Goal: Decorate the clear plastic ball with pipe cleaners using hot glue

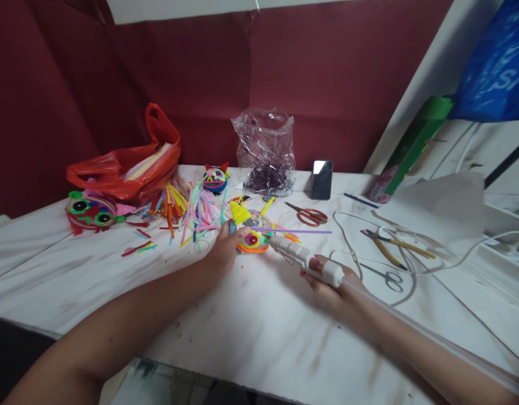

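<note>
My left hand [229,247] is closed round the side of a craft ball decorated with coloured pipe cleaners [253,241], with a yellow cone on top and a red-centred eye. A purple pipe cleaner [310,232] sticks out from it to the right, near my left thumb. In my right hand [329,289] is a white glue gun [303,257], its nozzle pointing left at the ball's right side. Whether the nozzle touches the ball I cannot tell. My right fingers wrap under the glue gun's body and are partly hidden.
Pipe cleaner bundles [206,211], a red plastic bag [128,163] and two finished-looking craft heads [93,212] lie left and behind. A clear bag [265,152], phone [321,180], red-handled scissors [310,215], pliers [389,244], small scissors [388,277] and a white cable [347,242] are rightward.
</note>
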A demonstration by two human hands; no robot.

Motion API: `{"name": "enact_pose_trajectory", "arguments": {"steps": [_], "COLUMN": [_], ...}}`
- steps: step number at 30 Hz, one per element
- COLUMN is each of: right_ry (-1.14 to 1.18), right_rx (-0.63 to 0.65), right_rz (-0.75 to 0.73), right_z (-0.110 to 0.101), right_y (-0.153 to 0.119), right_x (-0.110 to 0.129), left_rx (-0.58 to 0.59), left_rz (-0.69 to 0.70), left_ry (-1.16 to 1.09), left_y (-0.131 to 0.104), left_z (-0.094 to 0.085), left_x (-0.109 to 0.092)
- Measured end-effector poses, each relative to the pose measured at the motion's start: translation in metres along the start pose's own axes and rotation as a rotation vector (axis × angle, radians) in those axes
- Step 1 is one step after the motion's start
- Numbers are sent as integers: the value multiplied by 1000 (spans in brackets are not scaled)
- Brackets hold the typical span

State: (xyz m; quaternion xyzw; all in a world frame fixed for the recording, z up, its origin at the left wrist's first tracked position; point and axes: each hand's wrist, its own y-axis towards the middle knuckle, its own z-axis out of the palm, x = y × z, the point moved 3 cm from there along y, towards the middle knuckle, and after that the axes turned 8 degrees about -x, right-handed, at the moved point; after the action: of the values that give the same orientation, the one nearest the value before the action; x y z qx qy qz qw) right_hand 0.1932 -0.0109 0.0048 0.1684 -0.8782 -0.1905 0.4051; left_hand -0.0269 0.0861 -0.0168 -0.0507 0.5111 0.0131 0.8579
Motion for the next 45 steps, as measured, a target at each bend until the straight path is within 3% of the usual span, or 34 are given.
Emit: {"name": "enact_pose_trajectory", "arguments": {"steps": [10, 14, 19, 42, 45], "right_ry": [18, -22, -86, -47, -44], "right_rx": [1, 7, 36, 77, 72], "right_rz": [99, 111, 231, 222, 302], "right_z": [-6, -6, -7, -6, -6], "right_y": [0, 1, 0, 1, 0], "right_x": [12, 7, -2, 2, -2], "left_rx": [29, 47, 38, 44, 34], "left_rz": [-25, -7, -4, -5, -6], "left_ry": [-15, -35, -46, 9, -20], "left_y": [2, 3, 2, 3, 0], "left_z": [-2, -2, -1, -2, 0], "left_x": [1, 2, 0, 2, 0]}}
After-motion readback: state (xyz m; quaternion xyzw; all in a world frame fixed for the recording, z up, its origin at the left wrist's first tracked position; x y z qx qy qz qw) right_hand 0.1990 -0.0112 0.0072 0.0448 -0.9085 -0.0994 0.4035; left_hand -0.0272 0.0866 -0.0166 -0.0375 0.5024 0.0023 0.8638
